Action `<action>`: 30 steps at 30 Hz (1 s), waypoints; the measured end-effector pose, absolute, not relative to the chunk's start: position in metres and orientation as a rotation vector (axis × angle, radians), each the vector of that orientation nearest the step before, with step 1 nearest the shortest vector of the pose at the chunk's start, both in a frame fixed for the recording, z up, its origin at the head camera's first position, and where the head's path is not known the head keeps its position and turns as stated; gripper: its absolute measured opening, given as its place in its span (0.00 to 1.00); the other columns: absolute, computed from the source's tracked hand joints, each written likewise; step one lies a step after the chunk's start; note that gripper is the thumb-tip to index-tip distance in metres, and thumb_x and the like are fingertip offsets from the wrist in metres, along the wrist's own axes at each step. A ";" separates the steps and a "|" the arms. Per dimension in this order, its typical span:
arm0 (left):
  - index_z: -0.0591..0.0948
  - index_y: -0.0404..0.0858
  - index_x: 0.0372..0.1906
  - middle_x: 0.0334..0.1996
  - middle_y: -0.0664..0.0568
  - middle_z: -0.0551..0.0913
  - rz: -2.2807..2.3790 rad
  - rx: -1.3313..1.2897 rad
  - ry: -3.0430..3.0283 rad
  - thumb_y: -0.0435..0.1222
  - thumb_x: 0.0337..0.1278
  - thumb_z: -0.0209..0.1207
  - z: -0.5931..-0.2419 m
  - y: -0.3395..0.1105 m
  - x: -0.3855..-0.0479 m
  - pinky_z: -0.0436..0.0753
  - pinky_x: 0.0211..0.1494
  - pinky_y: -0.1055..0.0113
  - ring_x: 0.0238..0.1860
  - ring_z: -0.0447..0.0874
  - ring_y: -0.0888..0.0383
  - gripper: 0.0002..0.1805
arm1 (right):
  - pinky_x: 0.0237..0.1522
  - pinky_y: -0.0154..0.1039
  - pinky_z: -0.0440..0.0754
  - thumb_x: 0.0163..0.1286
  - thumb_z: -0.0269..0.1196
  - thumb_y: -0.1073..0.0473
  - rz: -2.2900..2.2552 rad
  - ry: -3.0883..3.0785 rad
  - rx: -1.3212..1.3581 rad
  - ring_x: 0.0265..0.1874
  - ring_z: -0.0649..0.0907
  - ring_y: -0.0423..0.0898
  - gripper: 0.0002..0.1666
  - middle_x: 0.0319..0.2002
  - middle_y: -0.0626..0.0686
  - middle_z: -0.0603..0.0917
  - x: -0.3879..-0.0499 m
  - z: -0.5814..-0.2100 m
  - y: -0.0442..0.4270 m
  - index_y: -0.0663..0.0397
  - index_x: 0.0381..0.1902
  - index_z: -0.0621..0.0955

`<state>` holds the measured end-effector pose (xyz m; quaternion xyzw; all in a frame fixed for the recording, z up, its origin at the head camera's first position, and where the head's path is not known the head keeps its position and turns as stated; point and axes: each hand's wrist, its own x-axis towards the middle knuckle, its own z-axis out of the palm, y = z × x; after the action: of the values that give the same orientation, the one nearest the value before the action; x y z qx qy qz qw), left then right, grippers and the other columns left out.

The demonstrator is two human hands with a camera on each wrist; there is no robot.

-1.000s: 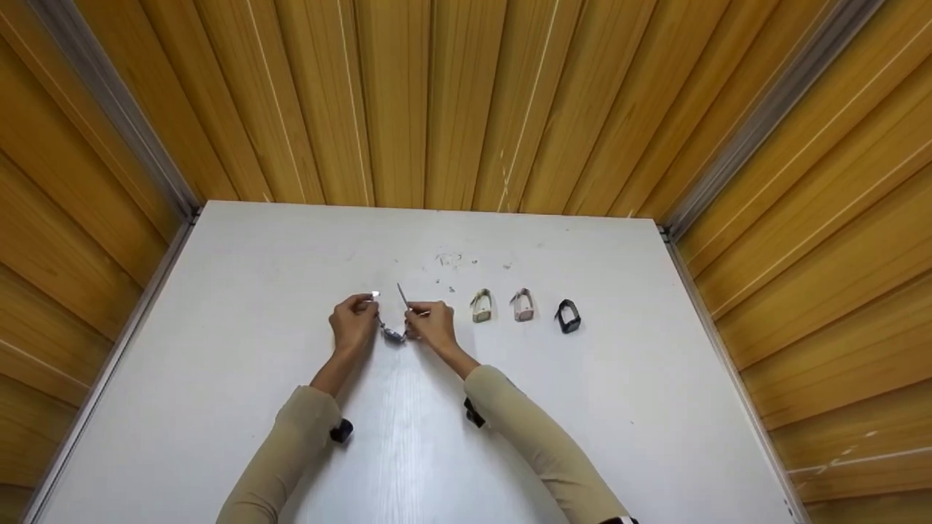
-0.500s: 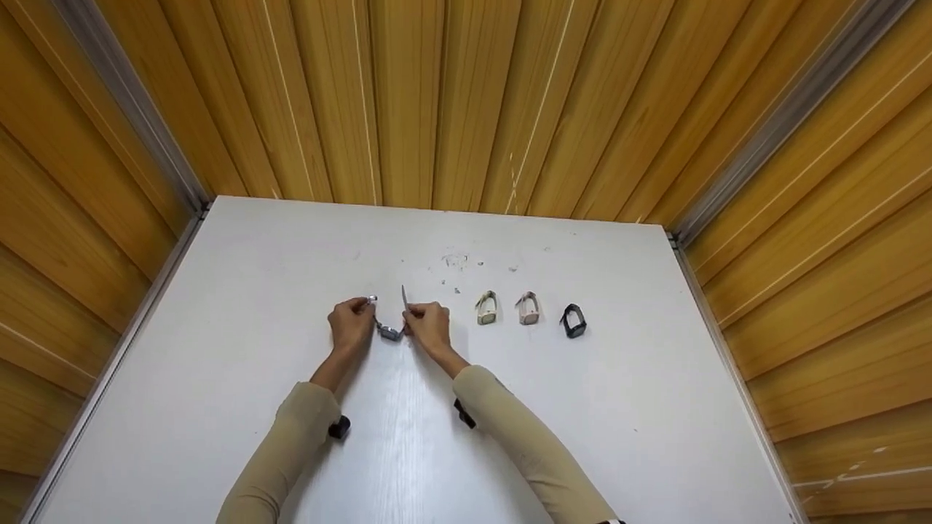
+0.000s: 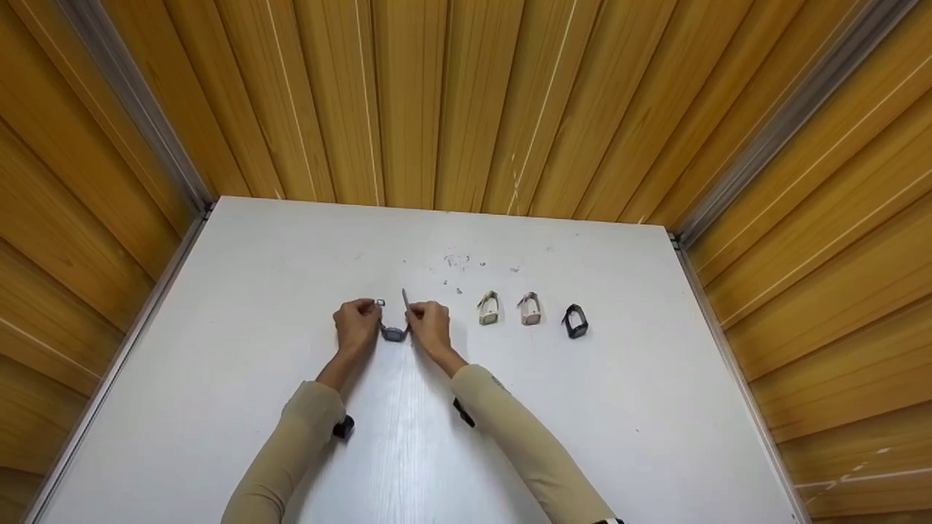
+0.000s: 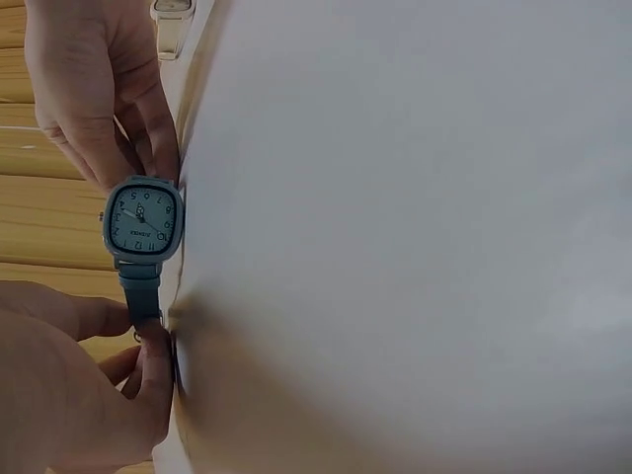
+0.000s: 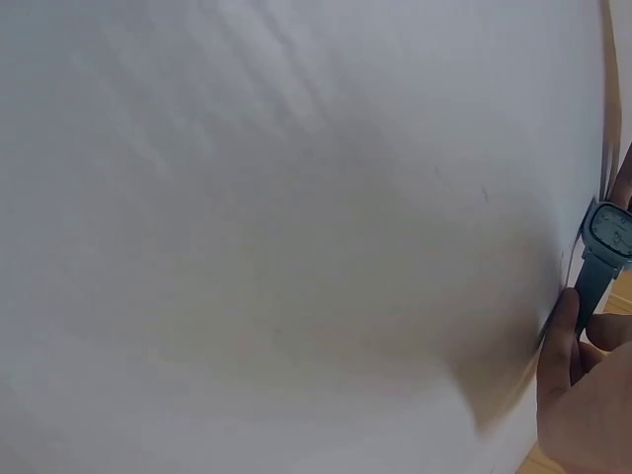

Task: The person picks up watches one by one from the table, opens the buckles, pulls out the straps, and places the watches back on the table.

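Low by the surface [image 3: 582, 437], the watch [image 3: 394, 335] is pinched by its strap ends [image 3: 405, 295] in the curled fingers of the left hand [image 3: 357, 325] at its nine o'clock and right hand [image 3: 431, 325] at three, seemingly so it is steadied.

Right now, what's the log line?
left hand: holds buckle strap; right hand: holds other strap; blue-gray watch: between hands; black watch: farthest right

The blue watch [image 4: 143, 222], nearer the surface's [image 3: 619, 437] left edge than its right, carries hour numerals on its dial; 5, 6, 7, 10, 11 and 12 can be read, upside down in the left wrist view. Lettering by the 12 is too small to make out. No other writing is legible.
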<state>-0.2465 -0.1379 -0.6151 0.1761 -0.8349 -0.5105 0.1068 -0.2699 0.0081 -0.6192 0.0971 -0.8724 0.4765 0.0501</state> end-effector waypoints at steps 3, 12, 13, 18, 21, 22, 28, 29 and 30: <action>0.85 0.25 0.52 0.43 0.35 0.88 -1.516 0.514 -2.462 0.30 0.64 0.61 -0.615 -0.136 -0.246 0.84 0.48 0.57 0.43 0.85 0.47 0.16 | 0.42 0.41 0.89 0.67 0.66 0.70 1.427 -2.671 0.304 0.34 0.90 0.52 0.07 0.33 0.60 0.91 -0.269 -0.619 0.010 0.69 0.40 0.89; 0.86 0.25 0.49 0.40 0.35 0.87 -1.538 0.486 -2.408 0.28 0.62 0.59 -0.606 -0.134 -0.254 0.80 0.43 0.64 0.41 0.84 0.46 0.14 | 0.43 0.44 0.89 0.66 0.64 0.70 1.364 -2.703 0.327 0.37 0.89 0.54 0.09 0.35 0.62 0.91 -0.275 -0.604 0.018 0.70 0.40 0.88; 0.86 0.26 0.48 0.39 0.35 0.87 -1.535 0.487 -2.392 0.28 0.61 0.58 -0.603 -0.134 -0.255 0.79 0.42 0.65 0.41 0.84 0.46 0.14 | 0.43 0.44 0.89 0.67 0.64 0.70 1.360 -2.699 0.341 0.36 0.90 0.54 0.09 0.35 0.62 0.91 -0.276 -0.601 0.020 0.70 0.40 0.88; 0.86 0.27 0.46 0.38 0.36 0.87 -1.543 0.446 -2.356 0.27 0.62 0.57 -0.591 -0.127 -0.261 0.79 0.41 0.69 0.41 0.85 0.47 0.12 | 0.39 0.42 0.88 0.69 0.62 0.68 1.333 -2.678 0.356 0.34 0.90 0.53 0.10 0.33 0.61 0.91 -0.288 -0.584 0.038 0.70 0.38 0.89; 0.86 0.27 0.46 0.39 0.36 0.87 -1.574 0.402 -2.360 0.27 0.63 0.58 -0.585 -0.117 -0.262 0.81 0.41 0.69 0.40 0.86 0.47 0.11 | 0.32 0.36 0.86 0.70 0.62 0.67 1.343 -2.678 0.297 0.30 0.89 0.51 0.10 0.31 0.60 0.91 -0.296 -0.576 0.055 0.69 0.38 0.89; 0.86 0.27 0.46 0.39 0.36 0.87 -1.578 0.380 -2.369 0.27 0.64 0.57 -0.583 -0.113 -0.262 0.81 0.41 0.68 0.40 0.86 0.47 0.11 | 0.30 0.33 0.85 0.70 0.62 0.67 1.351 -2.685 0.265 0.29 0.89 0.50 0.10 0.31 0.59 0.91 -0.299 -0.574 0.061 0.68 0.39 0.89; 0.86 0.27 0.46 0.38 0.37 0.88 -1.630 0.209 -2.438 0.26 0.65 0.58 -0.573 -0.087 -0.262 0.82 0.38 0.70 0.38 0.86 0.48 0.10 | 0.26 0.28 0.84 0.72 0.61 0.67 1.385 -2.654 0.121 0.28 0.90 0.49 0.10 0.33 0.61 0.91 -0.311 -0.565 0.102 0.67 0.41 0.89; 0.86 0.26 0.46 0.37 0.37 0.88 -1.646 0.180 -2.447 0.26 0.64 0.59 -0.572 -0.082 -0.263 0.81 0.37 0.71 0.36 0.86 0.50 0.10 | 0.28 0.30 0.85 0.72 0.61 0.67 1.385 -2.639 0.102 0.29 0.90 0.50 0.10 0.33 0.61 0.91 -0.313 -0.563 0.109 0.66 0.41 0.89; 0.86 0.26 0.45 0.37 0.37 0.88 -1.662 0.153 -2.460 0.26 0.64 0.59 -0.571 -0.078 -0.263 0.81 0.36 0.72 0.35 0.86 0.51 0.10 | 0.29 0.32 0.85 0.72 0.62 0.67 1.379 -2.631 0.075 0.30 0.90 0.50 0.10 0.34 0.61 0.91 -0.313 -0.562 0.115 0.65 0.41 0.89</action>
<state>-0.2630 -0.0781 -0.5712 0.0513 -0.8246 -0.5571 0.0843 -0.3134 0.1154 -0.5622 0.0252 -0.8822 0.4625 0.0850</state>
